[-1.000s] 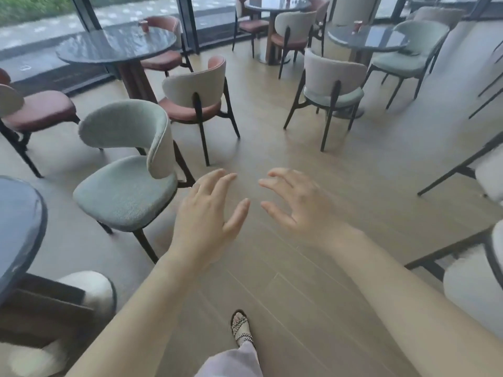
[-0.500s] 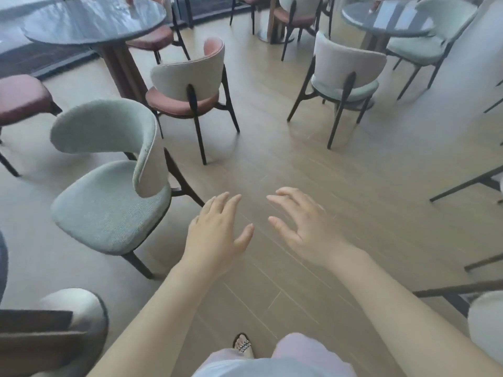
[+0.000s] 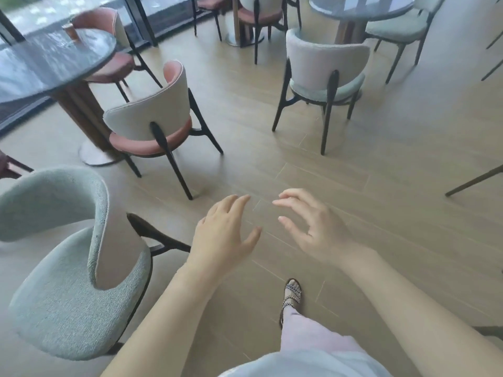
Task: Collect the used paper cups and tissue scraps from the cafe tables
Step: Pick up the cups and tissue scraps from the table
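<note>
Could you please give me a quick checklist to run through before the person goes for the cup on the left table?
1. Left hand free: ok, open, holding nothing.
2. Right hand free: ok, open, holding nothing.
3. Paper cup located: ok, stands on the round table, near its far edge.
4. Cup within reach: not ok, pink-seated chair stands between hands and table.
5. Tissue scraps on that table: cannot tell, glare and blur.

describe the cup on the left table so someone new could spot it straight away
Look to the glass wall at the upper left, where a round dark table stands beside a pink-seated chair. On its far edge, by the window, stands a small paper cup. It is reddish brown and upright, the only thing rising from that glossy grey top.
</note>
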The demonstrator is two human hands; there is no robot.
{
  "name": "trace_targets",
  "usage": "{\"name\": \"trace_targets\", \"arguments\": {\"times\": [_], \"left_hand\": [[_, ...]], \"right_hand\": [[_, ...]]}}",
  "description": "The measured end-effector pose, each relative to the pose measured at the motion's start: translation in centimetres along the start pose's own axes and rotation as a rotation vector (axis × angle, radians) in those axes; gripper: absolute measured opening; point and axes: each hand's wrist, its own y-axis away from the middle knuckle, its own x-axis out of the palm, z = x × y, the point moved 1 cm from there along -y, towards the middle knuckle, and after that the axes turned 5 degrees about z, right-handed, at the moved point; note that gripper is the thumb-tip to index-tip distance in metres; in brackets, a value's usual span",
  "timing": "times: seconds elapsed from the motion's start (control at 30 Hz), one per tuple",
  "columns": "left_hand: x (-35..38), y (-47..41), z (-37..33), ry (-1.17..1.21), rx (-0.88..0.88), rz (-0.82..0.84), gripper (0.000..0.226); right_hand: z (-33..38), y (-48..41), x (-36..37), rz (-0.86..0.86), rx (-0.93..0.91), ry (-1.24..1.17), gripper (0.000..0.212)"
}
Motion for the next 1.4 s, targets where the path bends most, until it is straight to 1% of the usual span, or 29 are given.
{"name": "trace_targets", "arguments": {"times": [0.17,0.27,0.43,0.6,0.77,0.9,1.0,1.2,1.4], "left_hand": [[-2.4,-13.3,-2.0,-0.023,0.041,0.013,0.059],[-4.0,-19.8,-1.8,0.006,0.013,-0.006,0.058],[-6.4,-27.5,1.5,0.05,-0.11,-0.036,0.057],[-8.4,-36.2,6.1,0.108,-0.187,-0.06,0.057],[-11.2,-47.8,10.5,0.059,-0.124,-0.086,0.059],[-14.7,-56.9,13.2,-0.019,-0.065,-0.061,0.059],[-16.6,-63.2,14.6,-0.042,-0.042,-0.06,0.057],[-17.8,-74.7,15.8,0.003,0.03,-0.017,0.058],[-18.5,-89.2,17.0,-0.019,0.007,0.008,0.055]], "right_hand": [[-5.9,-10.5,-4.5,-0.03,0.029,0.001,0.03],[-8.5,-16.5,-6.1,-0.032,0.002,0.013,0.025],[-11.3,-26.0,-6.4,-0.013,-0.038,-0.033,0.024],[-14.2,-37.6,-5.0,0.124,-0.035,-0.026,0.029],[-17.4,-50.2,-4.6,0.19,-0.022,0.096,0.037],[-19.2,-59.7,-5.9,0.173,0.001,0.162,0.039],[-20.7,-65.6,-6.6,0.142,0.024,0.161,0.039],[-25.6,-75.0,-7.7,0.142,0.081,0.104,0.039],[-33.2,-86.6,-10.5,0.101,0.086,0.116,0.034]]}}
